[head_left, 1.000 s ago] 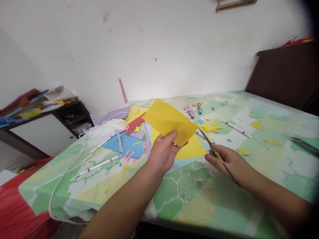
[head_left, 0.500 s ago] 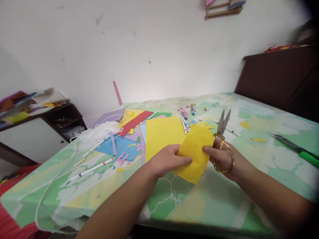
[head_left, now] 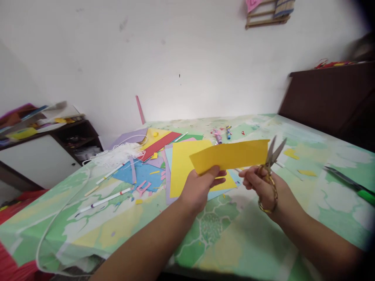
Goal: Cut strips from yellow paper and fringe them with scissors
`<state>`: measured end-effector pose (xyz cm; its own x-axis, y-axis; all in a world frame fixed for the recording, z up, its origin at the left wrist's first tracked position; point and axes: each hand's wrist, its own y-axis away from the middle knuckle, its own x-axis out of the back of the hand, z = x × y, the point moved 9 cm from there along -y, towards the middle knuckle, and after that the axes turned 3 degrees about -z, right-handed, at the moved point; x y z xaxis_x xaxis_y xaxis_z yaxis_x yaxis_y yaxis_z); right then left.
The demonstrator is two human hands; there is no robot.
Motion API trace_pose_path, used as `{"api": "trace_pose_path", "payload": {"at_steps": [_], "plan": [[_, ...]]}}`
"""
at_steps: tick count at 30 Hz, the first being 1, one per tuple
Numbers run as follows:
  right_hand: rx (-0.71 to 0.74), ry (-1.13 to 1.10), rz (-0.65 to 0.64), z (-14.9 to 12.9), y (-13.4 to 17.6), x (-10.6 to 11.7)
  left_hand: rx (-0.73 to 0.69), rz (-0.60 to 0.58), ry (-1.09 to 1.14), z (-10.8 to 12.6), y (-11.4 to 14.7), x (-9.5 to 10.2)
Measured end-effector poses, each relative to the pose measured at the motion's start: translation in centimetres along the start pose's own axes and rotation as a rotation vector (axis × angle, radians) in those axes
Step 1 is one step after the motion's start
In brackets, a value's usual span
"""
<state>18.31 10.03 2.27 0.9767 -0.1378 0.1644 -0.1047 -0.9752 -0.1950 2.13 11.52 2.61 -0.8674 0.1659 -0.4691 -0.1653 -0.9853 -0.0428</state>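
Observation:
My left hand pinches the lower left edge of a yellow paper strip, lifted above the table with its long side running left to right. Gold-handled scissors are in my right hand, blades apart and pointing up, a handle loop around the fingers. The right fingers are off the paper, just below its right end, which lies close to the blades. Beneath the strip, a larger yellow sheet rests on a pile of coloured paper.
Green-handled scissors lie at the right. White string, a red strip, blue paper and white markers are spread at the left. Two small decorated rolls sit at the back. A patterned cloth covers the table.
The yellow paper has turned from upright to lengthwise and risen. My right hand has let go of it and still holds the scissors. The view has shifted slightly.

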Motion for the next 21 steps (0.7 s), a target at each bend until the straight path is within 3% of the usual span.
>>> {"api": "trace_pose_path", "payload": {"at_steps": [3, 7, 13, 21], "plan": [[0.016, 0.338, -0.108, -0.4, 0.3, -0.9, -0.088, 0.004, 0.032, 3.0, -0.5, 0.2], [0.039, 0.499, -0.24, -0.8, 1.0, -2.8, -0.146, 0.04, 0.008, 5.5, -0.7, 0.1], [0.145, 0.303, -0.243, -2.0, 1.5, -3.0, -0.084, 0.034, -0.074, 3.9, 0.5, -1.8], [0.075, 0.163, -0.271, -1.5, 1.6, -3.0, -0.015, 0.001, -0.101, 2.8, 1.1, -3.6]]}}
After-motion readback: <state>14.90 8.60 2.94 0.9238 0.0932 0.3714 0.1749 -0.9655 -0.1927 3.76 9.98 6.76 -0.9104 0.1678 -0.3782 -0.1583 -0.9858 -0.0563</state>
